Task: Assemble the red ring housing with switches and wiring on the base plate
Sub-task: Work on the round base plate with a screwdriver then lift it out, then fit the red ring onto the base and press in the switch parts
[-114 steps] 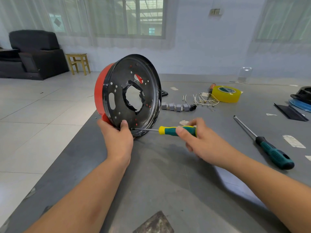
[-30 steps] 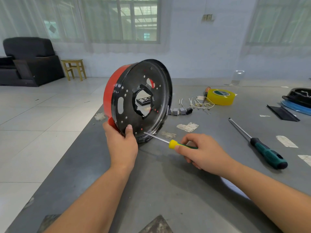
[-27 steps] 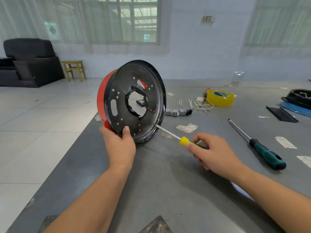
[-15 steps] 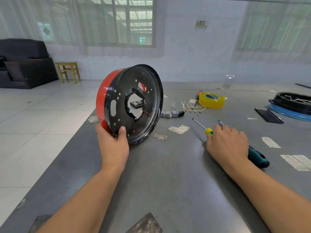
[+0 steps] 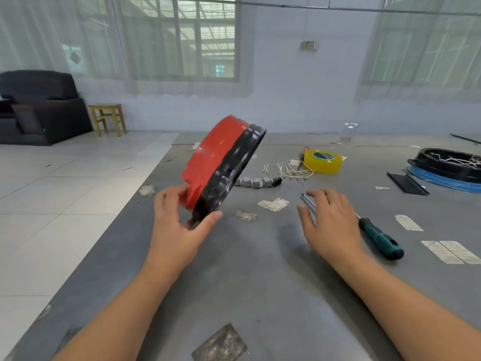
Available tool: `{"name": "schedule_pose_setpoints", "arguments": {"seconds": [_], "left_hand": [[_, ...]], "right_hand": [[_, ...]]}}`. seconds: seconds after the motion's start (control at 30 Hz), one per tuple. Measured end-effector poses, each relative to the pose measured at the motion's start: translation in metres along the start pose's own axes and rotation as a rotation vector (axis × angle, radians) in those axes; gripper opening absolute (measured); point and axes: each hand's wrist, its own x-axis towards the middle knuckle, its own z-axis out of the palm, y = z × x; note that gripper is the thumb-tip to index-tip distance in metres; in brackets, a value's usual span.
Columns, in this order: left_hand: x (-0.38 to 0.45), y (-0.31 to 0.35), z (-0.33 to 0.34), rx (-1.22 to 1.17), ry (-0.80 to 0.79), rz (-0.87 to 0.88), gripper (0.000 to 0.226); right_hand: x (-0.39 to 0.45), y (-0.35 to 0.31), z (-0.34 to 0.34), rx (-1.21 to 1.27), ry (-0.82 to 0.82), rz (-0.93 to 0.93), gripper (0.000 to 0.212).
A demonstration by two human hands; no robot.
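From the head view, the left hand (image 5: 179, 225) grips the lower edge of the tilted red ring housing (image 5: 217, 162) with its black base plate (image 5: 234, 173) above the grey worktop (image 5: 260, 282), while the right hand (image 5: 330, 225), fingers spread and relaxed, hovers over two screwdrivers (image 5: 377, 238) lying there.

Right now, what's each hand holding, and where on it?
Left hand grips the red ring housing at its lower rim, thumb on the black plate side. Right hand holds nothing.

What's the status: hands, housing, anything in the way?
Left hand grips red ring housing, tilted. Right hand open over screwdriver shafts. Nothing blocking.
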Motion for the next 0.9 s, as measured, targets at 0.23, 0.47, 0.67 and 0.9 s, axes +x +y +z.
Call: {"name": "schedule_pose_setpoints", "arguments": {"seconds": [0.23,0.47,0.67,0.9], "left_hand": [[-0.020,-0.013,-0.026,0.511,-0.096,0.402,0.070],[-0.032,-0.002,-0.023,0.815,-0.185,0.512,0.075],[-0.035,0.003,-0.020,0.833,-0.222,0.551,0.086],[-0.038,0.001,-0.022,0.782,-0.205,0.480,0.066]], "right_hand": [[-0.017,-0.044,0.005,0.828,-0.048,0.280,0.046],[-0.024,-0.064,0.013,0.738,-0.296,0.074,0.070],[-0.024,-0.062,0.018,0.684,-0.364,0.029,0.067],[-0.008,-0.041,0.004,0.202,-0.287,-0.070,0.070]]}}
